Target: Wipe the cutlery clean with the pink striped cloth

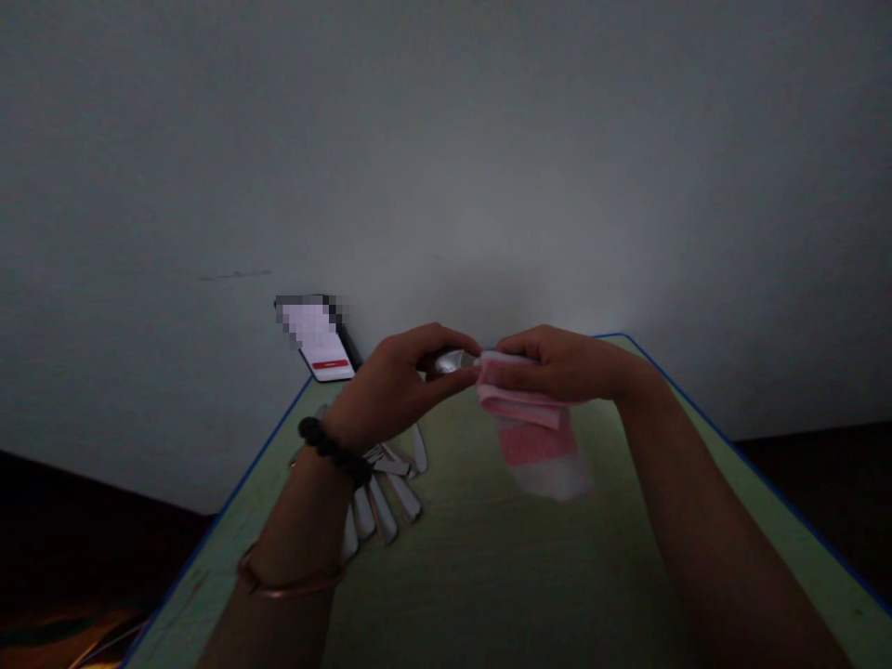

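My left hand is closed on a shiny metal spoon, its rounded bowl showing between thumb and fingers. Most of the spoon is hidden by my hands and the cloth. A pink and white cloth is pinched in my right hand, folded at the top, with its lower end hanging over the table. The fingertips of both hands nearly meet where the cloth touches the spoon. Below my left wrist lies a pile of metal cutlery, handles fanned out, partly covered by my forearm.
A pale green table with a blue edge stands against a grey wall. At its far left corner a phone with a lit screen leans on the wall. Something orange shows in the dark at lower left.
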A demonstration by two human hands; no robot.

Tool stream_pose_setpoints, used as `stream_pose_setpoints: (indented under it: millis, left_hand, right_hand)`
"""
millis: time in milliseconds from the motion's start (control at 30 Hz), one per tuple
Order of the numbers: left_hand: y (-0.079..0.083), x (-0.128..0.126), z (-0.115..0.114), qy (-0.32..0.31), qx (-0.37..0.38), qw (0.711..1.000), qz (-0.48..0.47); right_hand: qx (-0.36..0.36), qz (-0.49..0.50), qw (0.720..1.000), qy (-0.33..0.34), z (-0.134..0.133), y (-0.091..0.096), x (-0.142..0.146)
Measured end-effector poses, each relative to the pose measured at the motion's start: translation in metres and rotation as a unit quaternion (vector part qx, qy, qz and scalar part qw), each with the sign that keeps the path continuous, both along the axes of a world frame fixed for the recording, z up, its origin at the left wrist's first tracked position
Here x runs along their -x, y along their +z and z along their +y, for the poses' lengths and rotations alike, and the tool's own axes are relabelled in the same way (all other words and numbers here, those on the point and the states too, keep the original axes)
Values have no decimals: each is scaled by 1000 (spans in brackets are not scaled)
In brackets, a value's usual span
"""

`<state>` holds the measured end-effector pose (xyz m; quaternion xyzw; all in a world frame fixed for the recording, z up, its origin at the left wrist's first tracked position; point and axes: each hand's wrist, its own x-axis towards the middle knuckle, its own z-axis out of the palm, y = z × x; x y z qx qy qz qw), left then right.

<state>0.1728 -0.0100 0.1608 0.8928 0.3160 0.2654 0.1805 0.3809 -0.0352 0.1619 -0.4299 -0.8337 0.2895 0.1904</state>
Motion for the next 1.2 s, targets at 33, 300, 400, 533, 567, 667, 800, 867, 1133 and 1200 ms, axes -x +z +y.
stream_pose_setpoints:
  millis: [33, 300, 400, 533, 567, 667, 800, 867, 1133, 1200]
  left_hand:
    - [0, 0, 0, 0, 1, 1000, 0]
    - [3, 0, -1, 3, -11, 1000, 10]
    - [2, -1, -1, 2, -24, 1000, 10]
    - [2, -1, -1, 2, -28, 1000, 12]
    - [2, -1, -1, 0, -25, 1000, 13]
    - [2, -1, -1, 0, -21, 1000, 12]
    - [1, -1, 0, 2, -24, 1000, 12]
    - [1, -1, 0, 3, -25, 1000, 14]
    - [2, -1, -1, 3, -18, 1000, 15]
    - [2, -1, -1, 2, -17, 1000, 12]
  right_hand:
    - [0, 2, 1000, 1, 0, 0, 0]
    - [5, 6, 1000, -3, 1, -2, -1]
    - [8, 5, 1000, -1, 2, -3, -1]
    - [5, 1, 1000, -7, 1, -2, -1]
    - [4, -1, 1000, -9, 1, -2, -1]
    - [2, -4, 1000, -10, 1, -2, -1]
    - [2, -3, 1000, -10, 2, -2, -1]
    - [4, -2, 1000, -9, 2, -2, -1]
    - [3, -2, 1000, -8, 2, -3, -1]
    - [5, -1, 1000, -7, 2, -4, -1]
